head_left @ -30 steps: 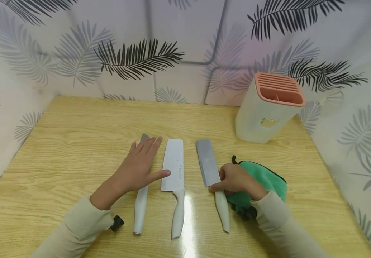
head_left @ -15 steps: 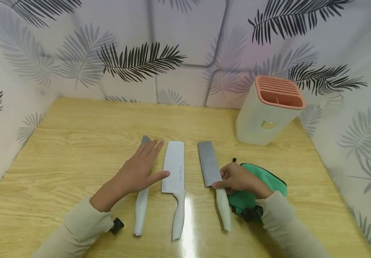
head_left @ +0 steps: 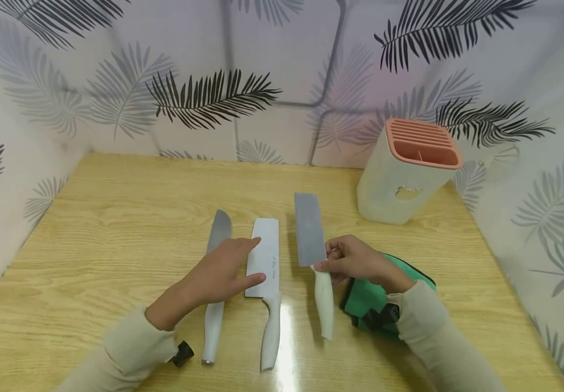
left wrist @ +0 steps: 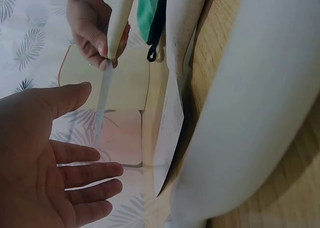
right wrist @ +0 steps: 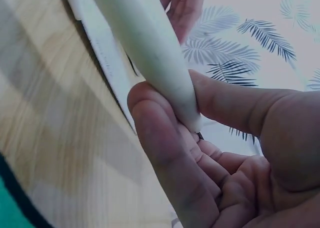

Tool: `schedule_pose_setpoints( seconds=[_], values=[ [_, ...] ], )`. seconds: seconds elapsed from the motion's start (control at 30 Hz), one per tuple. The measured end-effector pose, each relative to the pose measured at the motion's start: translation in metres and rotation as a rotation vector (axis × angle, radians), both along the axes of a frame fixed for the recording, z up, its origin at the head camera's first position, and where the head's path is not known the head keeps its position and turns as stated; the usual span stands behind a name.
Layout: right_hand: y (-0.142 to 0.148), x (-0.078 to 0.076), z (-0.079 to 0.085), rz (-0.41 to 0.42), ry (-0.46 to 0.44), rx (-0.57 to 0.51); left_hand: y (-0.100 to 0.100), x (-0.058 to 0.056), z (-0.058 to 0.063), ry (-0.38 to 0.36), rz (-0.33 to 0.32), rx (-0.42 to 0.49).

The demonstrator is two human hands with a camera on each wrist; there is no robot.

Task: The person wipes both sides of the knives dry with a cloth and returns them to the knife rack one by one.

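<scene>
My right hand (head_left: 357,260) pinches a cleaver (head_left: 311,231) where its pale handle meets the grey blade, and holds it above the table. In the right wrist view, thumb and fingers close round the cleaver's handle (right wrist: 155,48). My left hand (head_left: 220,269), fingers extended, hovers over a narrower knife (head_left: 213,326) and the edge of a broad white-bladed cleaver (head_left: 264,256). In the left wrist view, the left palm (left wrist: 30,163) faces the camera with nothing in it. Both of those blades lie on the table, handles toward me.
A white knife block (head_left: 389,185) with a slotted pink top stands at the back right. Beside my right wrist lies a green pouch (head_left: 365,299) with black trim. The wooden table (head_left: 115,207) meets leaf-patterned cloth at its back and sides.
My right hand has lifted its cleaver off the table and moved it slightly left. The left hand has shifted toward me and right, uncovering more of the narrow knife's blade.
</scene>
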State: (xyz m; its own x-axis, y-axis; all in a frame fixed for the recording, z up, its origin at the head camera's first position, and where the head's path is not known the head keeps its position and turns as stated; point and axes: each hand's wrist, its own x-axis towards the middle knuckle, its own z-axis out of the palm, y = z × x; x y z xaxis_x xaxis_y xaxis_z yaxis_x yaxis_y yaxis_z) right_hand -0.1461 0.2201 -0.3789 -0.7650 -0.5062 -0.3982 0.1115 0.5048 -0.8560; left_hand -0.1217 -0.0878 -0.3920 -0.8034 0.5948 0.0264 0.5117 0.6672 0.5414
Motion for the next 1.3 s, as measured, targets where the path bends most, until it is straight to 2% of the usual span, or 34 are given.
schedule_pose_setpoints(
  seconds=[0.33,0.5,0.77,1.0,1.23,1.3],
  values=[
    [-0.009,-0.009,0.009,0.0,0.021,-0.033,0.007,0.003,0.001,-0.035,-0.025,0.01],
    [-0.014,-0.008,0.011,-0.03,0.032,-0.068,0.013,0.007,0.0,-0.095,-0.056,0.055],
    [-0.028,-0.009,0.017,-0.042,0.072,-0.109,0.029,0.007,-0.003,-0.29,-0.055,0.172],
    [-0.036,-0.009,0.017,-0.06,0.089,-0.138,0.039,0.011,-0.004,-0.491,-0.044,0.322],
    [-0.039,-0.009,0.016,-0.048,0.085,-0.185,0.048,0.011,-0.009,-0.629,-0.017,0.481],
    [-0.04,-0.009,0.017,-0.047,0.092,-0.189,0.051,0.011,-0.01,-0.692,-0.003,0.535]
  ],
)
